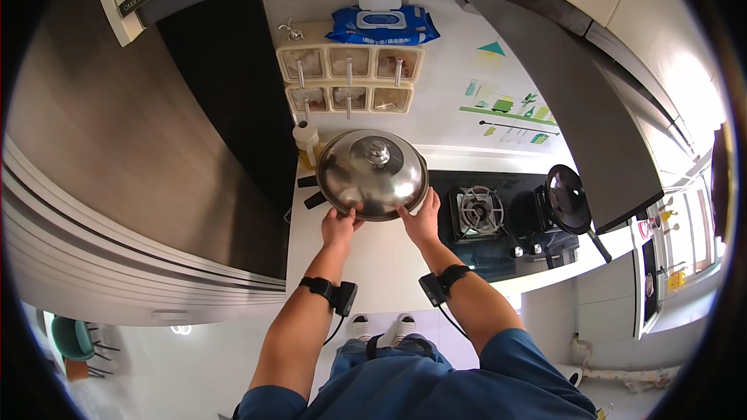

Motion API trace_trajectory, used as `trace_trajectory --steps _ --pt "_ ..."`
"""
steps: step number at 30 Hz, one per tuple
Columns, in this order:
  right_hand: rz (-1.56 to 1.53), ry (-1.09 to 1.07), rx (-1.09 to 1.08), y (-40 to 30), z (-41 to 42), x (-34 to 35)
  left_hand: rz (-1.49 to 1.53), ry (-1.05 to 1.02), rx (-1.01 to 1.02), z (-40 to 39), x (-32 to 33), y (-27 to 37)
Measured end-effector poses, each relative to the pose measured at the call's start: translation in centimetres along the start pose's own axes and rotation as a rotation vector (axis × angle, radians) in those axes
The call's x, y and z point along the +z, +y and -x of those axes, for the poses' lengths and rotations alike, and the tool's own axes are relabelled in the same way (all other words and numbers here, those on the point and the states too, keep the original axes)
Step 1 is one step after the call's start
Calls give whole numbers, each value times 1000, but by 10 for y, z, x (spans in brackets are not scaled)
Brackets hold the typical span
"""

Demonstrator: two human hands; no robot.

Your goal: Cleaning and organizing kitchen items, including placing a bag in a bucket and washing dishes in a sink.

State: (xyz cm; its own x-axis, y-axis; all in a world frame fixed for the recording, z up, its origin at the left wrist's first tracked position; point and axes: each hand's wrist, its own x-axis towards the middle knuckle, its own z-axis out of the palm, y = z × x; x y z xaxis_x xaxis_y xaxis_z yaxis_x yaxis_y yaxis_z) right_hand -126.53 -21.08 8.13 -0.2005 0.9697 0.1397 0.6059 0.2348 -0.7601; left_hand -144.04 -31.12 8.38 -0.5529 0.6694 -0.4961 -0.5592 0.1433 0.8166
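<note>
A domed stainless-steel lid (344,172) with a small viewing window and a clear knob (378,152) is over the white counter in front of me. My left hand (339,228) grips its near left rim, thumb on top and fingers curled below. On the near right rim, my right hand (421,219) has the same kind of hold, its fingers reaching up the side. Two black handles (307,181) (316,200) stick out from under the lid's left side. What they belong to is hidden beneath it, and I cannot tell whether the lid touches it.
Right of the lid is a black gas hob (461,265) with a bare burner (480,210). A black frying pan (567,198) is at its right. A jug (306,135), seasoning boxes (350,83) and blue wipes (382,26) stand behind. A range hood (589,105) overhangs the right.
</note>
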Motion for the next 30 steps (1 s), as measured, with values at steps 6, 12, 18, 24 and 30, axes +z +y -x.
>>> trace_trajectory --steps 6,12,18,24,30 --pt "-32 -82 16 63 -1 6 -4 -30 -15 12 7 -17" --pt "-163 -172 105 41 -1 1 -12 -55 -14 11 -2 -12" --pt "-238 -203 125 44 1 -2 -27 -1 -42 8 -2 -8" --pt "-205 -247 122 38 2 -9 5 -16 -48 8 -8 -12" --pt "-189 -279 140 37 9 -11 40 30 -34 21 -18 -16"
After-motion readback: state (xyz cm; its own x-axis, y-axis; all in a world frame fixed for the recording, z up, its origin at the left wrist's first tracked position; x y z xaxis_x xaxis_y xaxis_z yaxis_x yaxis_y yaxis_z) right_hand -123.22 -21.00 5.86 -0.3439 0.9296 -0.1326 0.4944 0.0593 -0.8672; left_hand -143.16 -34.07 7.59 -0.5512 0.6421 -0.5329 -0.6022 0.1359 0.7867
